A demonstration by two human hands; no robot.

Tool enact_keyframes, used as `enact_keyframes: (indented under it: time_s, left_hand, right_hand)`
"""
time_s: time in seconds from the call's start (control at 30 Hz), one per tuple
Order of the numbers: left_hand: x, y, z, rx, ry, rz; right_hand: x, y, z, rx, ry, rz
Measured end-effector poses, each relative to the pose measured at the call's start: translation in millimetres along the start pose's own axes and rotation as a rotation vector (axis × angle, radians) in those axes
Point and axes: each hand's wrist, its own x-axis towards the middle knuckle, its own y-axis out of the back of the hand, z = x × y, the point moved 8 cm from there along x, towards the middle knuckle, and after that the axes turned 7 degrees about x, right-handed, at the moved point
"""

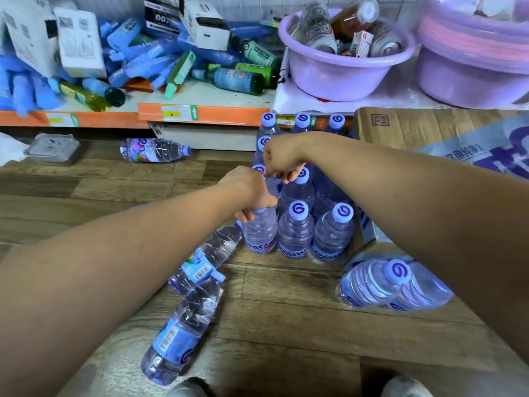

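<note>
a wood-grain plank floor carries everything. to the right a flat brown cardboard box lies beside an orange-edged shelf, on which a glossy lilac plastic basin sits. in front of the shelf stands a block of clear, ribbed plastic bottles, three across, all upright, their long axes vertical and their round lilac caps pointing up. two lying bottles rest on their sides by the left forearm, long axes running roughly toward the block, caps at the far end, barcoded blue labels facing up. the front-left bottle stands upright at the block's near corner, touching its neighbour. the left hand sits on it from above, fingers curled round its neck and cap, which are hidden. the right hand hovers over the middle row, fingers curled narrow just beside the cap of the upright middle bottle; whether they pinch that cap cannot be told.
</note>
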Motion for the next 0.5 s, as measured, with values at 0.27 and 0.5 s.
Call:
enact_keyframes:
  time_s: [0.27,0.5]
  left_hand:
    - [1.3,-9.1,1.4,0.001,0.000,0.009]
    - [3.6,-23.7,-7.2,-0.190,0.075,-0.118]
  right_hand:
    - [2.0,-2.0,-0.1,0.048,-0.013,0.000]
    - [-2.0,-0.9,-2.4,0.100,-0.011,-0.001]
